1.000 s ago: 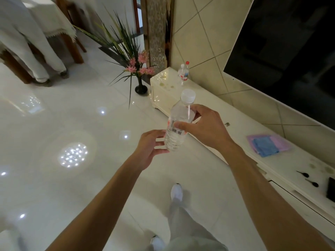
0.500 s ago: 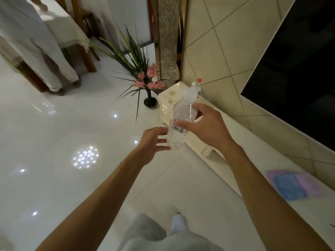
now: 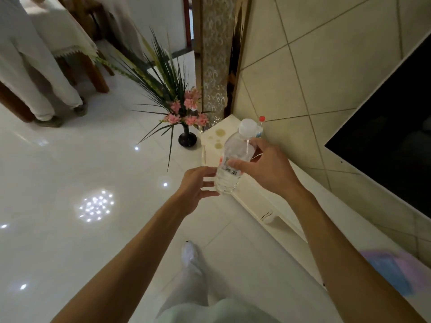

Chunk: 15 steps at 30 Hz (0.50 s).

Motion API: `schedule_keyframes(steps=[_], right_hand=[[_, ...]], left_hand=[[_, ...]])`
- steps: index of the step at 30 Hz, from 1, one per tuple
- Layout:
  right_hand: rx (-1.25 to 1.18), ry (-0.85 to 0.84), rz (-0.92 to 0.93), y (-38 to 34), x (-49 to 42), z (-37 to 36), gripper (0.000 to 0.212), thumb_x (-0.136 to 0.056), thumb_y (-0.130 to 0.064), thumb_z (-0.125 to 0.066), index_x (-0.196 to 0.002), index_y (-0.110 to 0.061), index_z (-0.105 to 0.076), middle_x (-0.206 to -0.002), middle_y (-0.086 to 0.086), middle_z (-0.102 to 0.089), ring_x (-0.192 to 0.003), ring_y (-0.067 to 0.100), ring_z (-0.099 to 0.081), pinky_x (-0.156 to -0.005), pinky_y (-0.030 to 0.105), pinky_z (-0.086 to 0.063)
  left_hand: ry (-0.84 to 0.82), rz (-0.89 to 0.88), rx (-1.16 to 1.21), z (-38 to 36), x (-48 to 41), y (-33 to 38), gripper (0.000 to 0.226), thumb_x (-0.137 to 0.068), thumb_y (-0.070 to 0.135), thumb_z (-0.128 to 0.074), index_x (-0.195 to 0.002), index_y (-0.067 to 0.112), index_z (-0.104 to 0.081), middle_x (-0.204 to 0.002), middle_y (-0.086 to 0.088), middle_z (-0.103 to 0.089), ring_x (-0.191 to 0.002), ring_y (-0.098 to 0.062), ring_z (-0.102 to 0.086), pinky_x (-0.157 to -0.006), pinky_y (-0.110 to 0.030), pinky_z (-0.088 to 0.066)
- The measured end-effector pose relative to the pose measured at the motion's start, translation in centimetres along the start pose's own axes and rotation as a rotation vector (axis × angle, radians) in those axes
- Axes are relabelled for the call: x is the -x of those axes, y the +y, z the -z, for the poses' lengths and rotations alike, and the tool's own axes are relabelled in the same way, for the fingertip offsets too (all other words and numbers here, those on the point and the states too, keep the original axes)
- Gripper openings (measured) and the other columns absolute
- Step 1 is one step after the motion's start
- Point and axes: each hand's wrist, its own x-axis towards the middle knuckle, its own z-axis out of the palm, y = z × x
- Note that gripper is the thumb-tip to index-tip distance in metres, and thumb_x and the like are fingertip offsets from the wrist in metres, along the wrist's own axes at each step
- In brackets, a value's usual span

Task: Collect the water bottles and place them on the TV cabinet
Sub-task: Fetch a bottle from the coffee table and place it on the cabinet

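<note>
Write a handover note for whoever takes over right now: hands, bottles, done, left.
Right hand: gripping the clear water bottle around its middle, white cap up, held in the air over the near edge of the TV cabinet.
Left hand: open, fingers next to the bottle's base, holding nothing.
Other bottles: a red-capped bottle stands at the cabinet's far end, mostly hidden behind the held one; whether more stand with it cannot be told.
Done: at least one bottle is on the cabinet.
Left: set the held bottle down on the cabinet top, probably by the red-capped one. No other loose bottles are in view.
</note>
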Motion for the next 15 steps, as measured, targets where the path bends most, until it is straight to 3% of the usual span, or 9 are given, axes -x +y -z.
schedule_keyframes(steps=[5, 9, 12, 15], right_hand=[[0.009, 0.049, -0.052, -2.0, -7.4, -1.2, 0.065, -0.063, -0.063, -0.074, -0.115, -0.026, -0.061, -0.096, -0.006, -0.068, -0.087, 0.015, -0.065, -0.077, 0.044, -0.057], [0.024, 0.101, -0.078, -3.2, -12.5, -1.6, 0.054, -0.062, -0.06, -0.075, -0.103, -0.028, -0.061, -0.089, -0.002, -0.068, -0.082, 0.016, -0.065, -0.075, 0.045, -0.057], [0.02, 0.117, -0.1, -3.5, -15.2, -1.9, 0.052, -0.067, -0.05, -0.08, -0.11, -0.026, -0.062, -0.091, -0.009, -0.067, -0.083, 0.009, -0.064, -0.077, 0.039, -0.057], [0.013, 0.121, -0.142, -3.1, -17.7, -2.0, 0.058, -0.067, -0.052, -0.079, -0.114, -0.025, -0.061, -0.093, -0.006, -0.068, -0.085, 0.014, -0.065, -0.077, 0.041, -0.058]], left_hand=[[-0.028, 0.029, 0.003, 2.4, -7.0, 5.1, 0.03, -0.094, 0.011, -0.05, -0.114, -0.003, -0.067, -0.116, -0.022, -0.067, -0.095, -0.036, -0.067, -0.087, -0.056, -0.056], [-0.067, 0.047, -0.011, 3.5, -11.7, 8.5, 0.029, -0.093, 0.012, -0.051, -0.113, -0.002, -0.067, -0.116, -0.022, -0.068, -0.1, -0.04, -0.067, -0.087, -0.056, -0.056], [-0.078, 0.07, -0.023, 3.9, -14.4, 10.2, 0.03, -0.093, 0.013, -0.053, -0.117, -0.002, -0.065, -0.117, -0.021, -0.068, -0.106, -0.042, -0.066, -0.087, -0.053, -0.057], [-0.098, 0.112, -0.026, 4.1, -16.9, 11.3, 0.03, -0.093, 0.013, -0.054, -0.119, -0.002, -0.063, -0.116, -0.021, -0.068, -0.105, -0.042, -0.066, -0.087, -0.052, -0.057]])
